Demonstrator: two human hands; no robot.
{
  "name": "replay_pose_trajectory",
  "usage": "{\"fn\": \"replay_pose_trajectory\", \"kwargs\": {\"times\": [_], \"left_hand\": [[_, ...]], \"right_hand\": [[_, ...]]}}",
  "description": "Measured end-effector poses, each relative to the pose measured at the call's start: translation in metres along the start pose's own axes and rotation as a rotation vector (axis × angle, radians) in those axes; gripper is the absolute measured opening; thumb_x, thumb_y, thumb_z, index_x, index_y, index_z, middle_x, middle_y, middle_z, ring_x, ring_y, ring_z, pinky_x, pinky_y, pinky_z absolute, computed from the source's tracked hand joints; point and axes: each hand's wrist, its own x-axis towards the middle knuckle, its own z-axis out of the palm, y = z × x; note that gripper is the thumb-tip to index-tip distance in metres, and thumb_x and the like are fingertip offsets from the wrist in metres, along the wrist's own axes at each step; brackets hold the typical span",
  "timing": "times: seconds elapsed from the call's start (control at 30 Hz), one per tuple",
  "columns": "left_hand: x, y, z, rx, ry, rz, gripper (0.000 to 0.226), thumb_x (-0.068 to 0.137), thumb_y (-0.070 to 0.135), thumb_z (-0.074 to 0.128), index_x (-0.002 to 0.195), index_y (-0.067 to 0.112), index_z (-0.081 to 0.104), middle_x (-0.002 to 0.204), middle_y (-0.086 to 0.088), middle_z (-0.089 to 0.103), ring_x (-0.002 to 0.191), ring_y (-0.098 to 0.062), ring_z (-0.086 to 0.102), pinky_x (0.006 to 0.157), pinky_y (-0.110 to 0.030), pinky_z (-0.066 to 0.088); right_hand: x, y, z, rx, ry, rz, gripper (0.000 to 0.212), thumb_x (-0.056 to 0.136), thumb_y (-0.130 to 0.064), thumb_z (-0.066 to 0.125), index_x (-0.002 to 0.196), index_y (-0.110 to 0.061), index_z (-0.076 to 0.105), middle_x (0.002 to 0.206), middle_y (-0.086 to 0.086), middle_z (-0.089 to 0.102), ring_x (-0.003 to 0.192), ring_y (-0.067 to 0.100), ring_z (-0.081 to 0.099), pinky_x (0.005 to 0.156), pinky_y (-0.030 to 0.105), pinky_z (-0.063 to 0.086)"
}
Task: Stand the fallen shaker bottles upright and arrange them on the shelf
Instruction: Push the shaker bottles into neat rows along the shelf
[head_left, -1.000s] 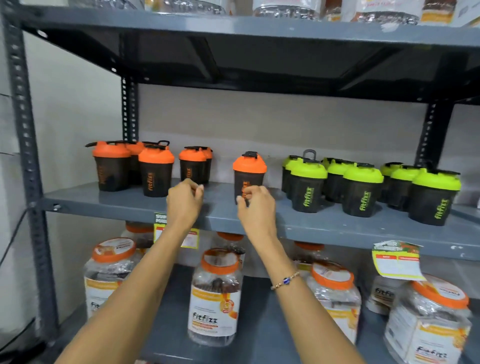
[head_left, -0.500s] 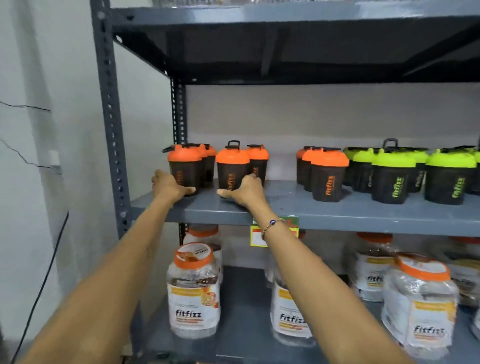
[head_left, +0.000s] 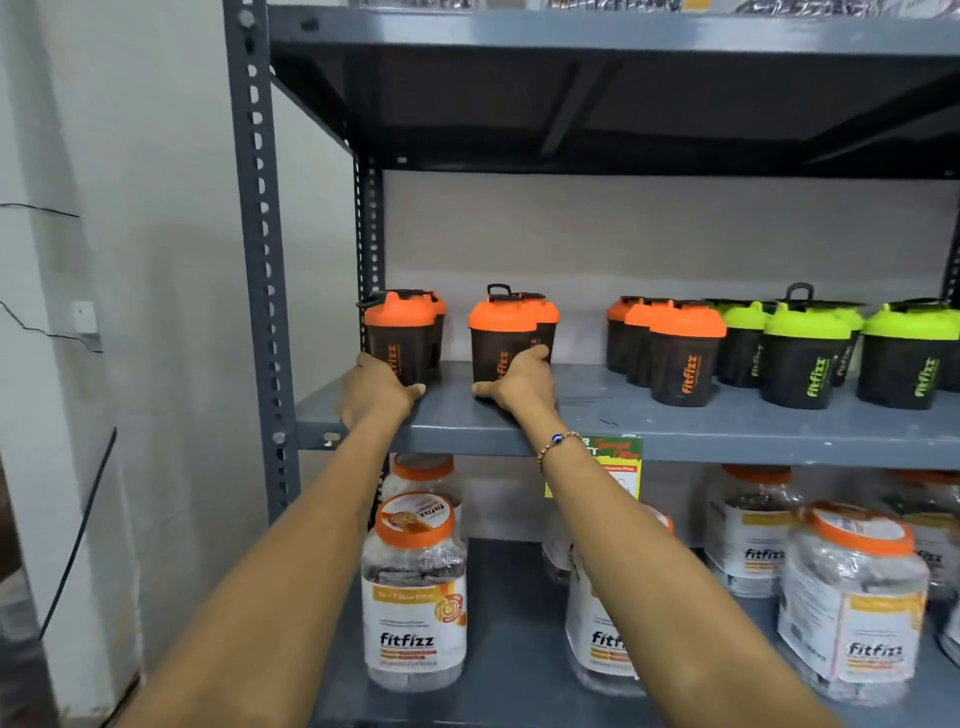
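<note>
All shaker bottles on the grey middle shelf (head_left: 675, 423) stand upright. My left hand (head_left: 375, 392) wraps the base of the leftmost orange-lidded shaker (head_left: 400, 332), which stands by the rear corner post with another orange one close behind it. My right hand (head_left: 521, 385) cups the base of the second orange-lidded shaker (head_left: 498, 338), thumb out to the left and fingers round its right side; a further shaker stands behind it. To the right stands a tight group of orange-lidded shakers (head_left: 685, 358), then the green-lidded shakers (head_left: 805, 361).
The front steel upright (head_left: 260, 260) rises just left of my left hand, with a white wall beyond it. Another shelf hangs low overhead. Below, large clear jars with orange lids (head_left: 415, 587) fill the lower shelf. A yellow price tag (head_left: 621, 460) hangs from the shelf edge.
Both hands went from the middle of the shelf to the two left front orange shakers and settled on their bases. The view swung left with them.
</note>
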Motion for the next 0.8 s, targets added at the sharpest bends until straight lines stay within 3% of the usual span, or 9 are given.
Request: {"fn": "replay_pose_trajectory", "kwargs": {"times": [0.27, 0.8], "left_hand": [[-0.003, 0.002, 0.003, 0.078, 0.022, 0.032, 0.072, 0.078, 0.043, 0.074, 0.128, 0.003, 0.04, 0.123, -0.016, 0.056, 0.113, -0.032, 0.055, 0.087, -0.044, 0.048], [-0.006, 0.002, 0.002, 0.157, -0.037, 0.044, 0.068, 0.086, 0.042, 0.064, 0.133, 0.002, 0.037, 0.13, -0.017, 0.053, 0.118, -0.033, 0.052, 0.09, -0.043, 0.047]], "right_hand": [[0.016, 0.029, -0.03, -0.06, 0.071, 0.042, 0.086, 0.066, -0.033, 0.085, 0.127, 0.001, 0.036, 0.133, 0.021, 0.053, 0.126, 0.039, 0.05, 0.098, 0.045, 0.044], [0.012, 0.031, -0.028, -0.136, 0.009, 0.019, 0.084, 0.07, -0.039, 0.082, 0.129, -0.002, 0.035, 0.135, 0.017, 0.051, 0.13, 0.037, 0.045, 0.1, 0.045, 0.043]]}}
